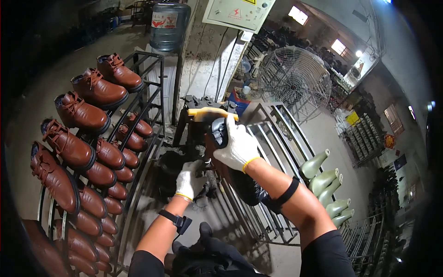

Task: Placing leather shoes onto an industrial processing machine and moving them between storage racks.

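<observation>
My right hand (237,145), in a white knitted glove with a yellow cuff, is closed on a brown leather shoe (223,170). The shoe's black sole (249,188) faces toward me and to the right, and the glove covers its middle. Beyond the fingers, a yellow bar-shaped piece (212,113) lies across the top of a dark metal machine (187,127). Lower and to the left, my left hand (186,179), gloved the same way, has its fingers curled at dark parts beside the machine. What they grip is hidden.
A rack of brown lace-up shoes (83,113) stands at left. To the right is a metal rack (272,134) bearing several green shoe lasts (323,181). Behind stand a large caged fan (293,85), a pillar (203,60) with an electrical box (236,14), and a water bottle (169,27).
</observation>
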{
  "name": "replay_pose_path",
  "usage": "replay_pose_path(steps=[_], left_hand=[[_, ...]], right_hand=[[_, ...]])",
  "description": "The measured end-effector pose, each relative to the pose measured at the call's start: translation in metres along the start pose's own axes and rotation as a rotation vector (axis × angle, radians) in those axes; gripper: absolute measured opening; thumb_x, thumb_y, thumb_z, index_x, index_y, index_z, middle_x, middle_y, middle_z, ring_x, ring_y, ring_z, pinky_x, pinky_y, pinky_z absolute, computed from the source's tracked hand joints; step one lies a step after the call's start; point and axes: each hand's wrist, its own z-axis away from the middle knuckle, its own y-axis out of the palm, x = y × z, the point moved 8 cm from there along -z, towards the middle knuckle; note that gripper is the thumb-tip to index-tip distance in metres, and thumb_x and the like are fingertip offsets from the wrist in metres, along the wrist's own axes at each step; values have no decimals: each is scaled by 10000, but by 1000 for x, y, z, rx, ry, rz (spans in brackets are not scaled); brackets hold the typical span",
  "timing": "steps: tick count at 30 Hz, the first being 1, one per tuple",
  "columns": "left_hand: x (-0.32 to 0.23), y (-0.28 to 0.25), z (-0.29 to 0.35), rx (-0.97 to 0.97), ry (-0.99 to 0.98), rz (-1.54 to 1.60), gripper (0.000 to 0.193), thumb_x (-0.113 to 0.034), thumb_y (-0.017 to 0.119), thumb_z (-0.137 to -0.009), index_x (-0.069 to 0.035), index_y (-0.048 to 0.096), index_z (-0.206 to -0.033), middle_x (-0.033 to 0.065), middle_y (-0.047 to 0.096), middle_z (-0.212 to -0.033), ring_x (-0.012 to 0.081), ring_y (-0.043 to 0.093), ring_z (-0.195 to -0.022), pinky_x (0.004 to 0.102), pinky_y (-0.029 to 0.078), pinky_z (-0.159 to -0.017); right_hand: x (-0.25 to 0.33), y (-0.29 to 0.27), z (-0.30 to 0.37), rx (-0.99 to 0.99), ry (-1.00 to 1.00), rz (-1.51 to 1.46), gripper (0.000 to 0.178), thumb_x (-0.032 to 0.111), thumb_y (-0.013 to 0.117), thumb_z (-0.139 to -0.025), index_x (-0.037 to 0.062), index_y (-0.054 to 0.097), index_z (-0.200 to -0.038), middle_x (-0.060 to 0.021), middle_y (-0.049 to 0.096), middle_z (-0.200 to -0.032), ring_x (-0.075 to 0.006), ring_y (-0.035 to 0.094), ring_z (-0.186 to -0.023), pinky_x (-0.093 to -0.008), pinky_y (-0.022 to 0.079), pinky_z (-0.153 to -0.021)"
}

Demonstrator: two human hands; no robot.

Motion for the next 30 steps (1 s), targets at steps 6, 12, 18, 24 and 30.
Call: replay_pose_path(steps=[6,12,18,24,30], left_hand=[[6,19,-3,91,-43,-136,308,-280,783,-868,-105,784,-1121,168,741,-1076,404,723,-1009,469,599,-848],[11,20,75,355,374,-566,213,-295,749,-894,-108,763,-792,162,725,-774,377,718,-695,486,554,-601],[46,-14,86,304,-25,-603,140,-196,748,-830,-67,747,-886,177,711,-815,383,724,-778,492,594,-716],[9,-56,53,40,-152,-128,664,-263,812,-882,35,591,-1433,266,743,-1180,380,734,-1130,467,572,-1003],[-39,2,5,161,-399,732,488,-335,702,-1035,65,623,-1303,228,770,-1087,366,752,-977,410,598,-886]], right_hand=[[8,-1,6,-67,-41,-20,1210,395,812,-720,19,183,-1683,-339,586,-1309,-476,680,-1141,-485,577,-968],[-4,-1,7,-50,-35,-29,1213,378,821,-716,40,179,-1688,-332,576,-1322,-474,672,-1150,-478,571,-981],[18,2,8,-58,20,-52,1195,389,815,-732,19,188,-1680,-330,570,-1341,-469,671,-1163,-494,567,-991],[3,-8,9,-92,73,-53,1174,402,808,-754,-27,199,-1662,-341,589,-1305,-476,677,-1150,-488,571,-986],[-42,45,27,433,15,-1203,630,237,807,-952,20,571,-1494,-77,746,-1277,-145,685,-1156,-333,533,-1060]])
